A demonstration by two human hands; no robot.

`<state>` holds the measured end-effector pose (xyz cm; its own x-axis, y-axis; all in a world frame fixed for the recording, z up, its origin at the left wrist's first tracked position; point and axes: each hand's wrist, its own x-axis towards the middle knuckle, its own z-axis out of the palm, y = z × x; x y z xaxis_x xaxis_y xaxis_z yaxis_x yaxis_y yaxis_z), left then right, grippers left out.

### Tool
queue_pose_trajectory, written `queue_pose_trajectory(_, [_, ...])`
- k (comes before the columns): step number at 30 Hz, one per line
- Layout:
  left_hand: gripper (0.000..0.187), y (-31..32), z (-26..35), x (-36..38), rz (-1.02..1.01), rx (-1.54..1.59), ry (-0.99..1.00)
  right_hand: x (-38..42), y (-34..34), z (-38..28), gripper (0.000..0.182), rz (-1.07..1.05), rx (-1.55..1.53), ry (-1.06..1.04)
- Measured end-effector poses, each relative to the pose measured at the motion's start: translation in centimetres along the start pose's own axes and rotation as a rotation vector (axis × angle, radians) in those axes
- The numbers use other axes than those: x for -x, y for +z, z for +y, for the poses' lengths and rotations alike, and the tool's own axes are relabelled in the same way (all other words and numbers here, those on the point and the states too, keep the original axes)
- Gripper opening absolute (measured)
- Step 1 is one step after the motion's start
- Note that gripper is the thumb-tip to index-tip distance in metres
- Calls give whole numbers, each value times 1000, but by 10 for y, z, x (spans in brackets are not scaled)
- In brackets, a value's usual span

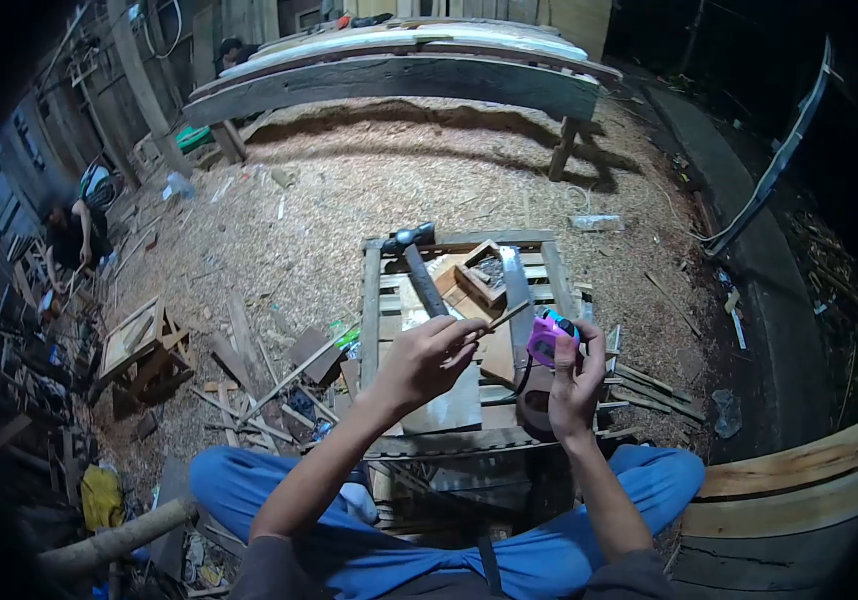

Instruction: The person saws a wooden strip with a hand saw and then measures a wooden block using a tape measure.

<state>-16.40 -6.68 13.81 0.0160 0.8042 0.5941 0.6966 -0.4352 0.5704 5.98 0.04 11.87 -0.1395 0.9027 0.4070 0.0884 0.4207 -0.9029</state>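
Note:
My left hand (429, 358) is closed in a pinch on a thin brown pencil-like stick (508, 316), which points up to the right. In my right hand (577, 388) is a pink and black tape measure (545, 338), with my thumb on its side. Both hands are over a low slatted wooden stand (371, 300). On it lie a hammer (423, 275), a small wooden box (480, 288) with small dark pieces inside, and a handsaw (516, 285), its lower part half hidden by my right hand. A flat board (452, 408) lies under my left hand.
A long workbench (399, 88) stacked with boards stands ahead. Wood shavings (349, 180) cover the ground. At left, a person (77, 240) crouches near a small wooden frame (139, 345) and scrap sticks. Planks (799, 470) lie at lower right.

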Motion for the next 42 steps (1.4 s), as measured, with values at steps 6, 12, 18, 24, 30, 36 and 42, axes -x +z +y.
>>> queue_pose_trajectory(6, [50, 34, 34, -21, -65, 88, -24, -4, -20, -4, 40, 41, -192, 96])
queue_pose_trajectory(12, [50, 57, 38, -21, -146, 293, -167, -7, -31, -4, 37, 51, -416, 207])
queue_pose_trajectory(18, [38, 68, 32, -20, -171, 424, -337, -20, -43, 5, 40, 48, -205, 143])
queue_pose_trajectory(24, [34, 94, 24, -26, -127, 482, -355, -36, -28, 4, 47, 73, -86, 30])
queue_pose_trajectory(30, [41, 104, -1, -15, -43, 595, -278, -35, -13, -15, 42, -74, 214, -73])
queue_pose_trajectory(36, [72, 82, 15, -21, -135, 679, -400, -26, -9, -20, 40, -18, 249, -83])
queue_pose_trajectory(42, [49, 60, 10, -24, -235, 683, -482, -21, -6, -16, 42, -53, 233, -155])
